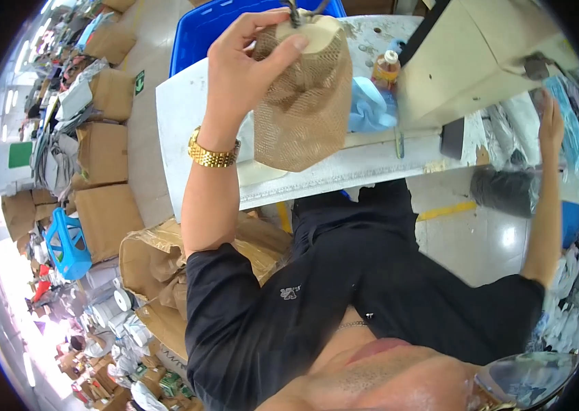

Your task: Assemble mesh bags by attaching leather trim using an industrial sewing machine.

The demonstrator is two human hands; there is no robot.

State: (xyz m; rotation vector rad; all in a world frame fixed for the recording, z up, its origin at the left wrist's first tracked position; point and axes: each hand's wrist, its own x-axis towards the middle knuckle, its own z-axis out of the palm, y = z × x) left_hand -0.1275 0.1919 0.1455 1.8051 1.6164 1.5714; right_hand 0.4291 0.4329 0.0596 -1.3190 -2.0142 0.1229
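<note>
My left hand (252,65), with a gold watch on the wrist, is closed on a tan mesh drawstring bag (303,120). Thumb and fingers grip it near its top, by a cream-coloured round piece (322,34) and a dark cord. The bag hangs over the front part of the white worktable (193,116). Far to the right, my right hand (551,127) is raised beside the cream sewing machine (467,61), its fingers stretched out and no held thing visible. Next to it lie light blue and grey fabric pieces (563,113).
A blue bin (190,41) stands behind the table. Light blue cloth (371,106) and a small bottle of amber liquid (385,68) sit near the machine. An open cardboard box (159,274) is at my left, with more cartons (108,219) and a blue plastic stool (68,243) beyond.
</note>
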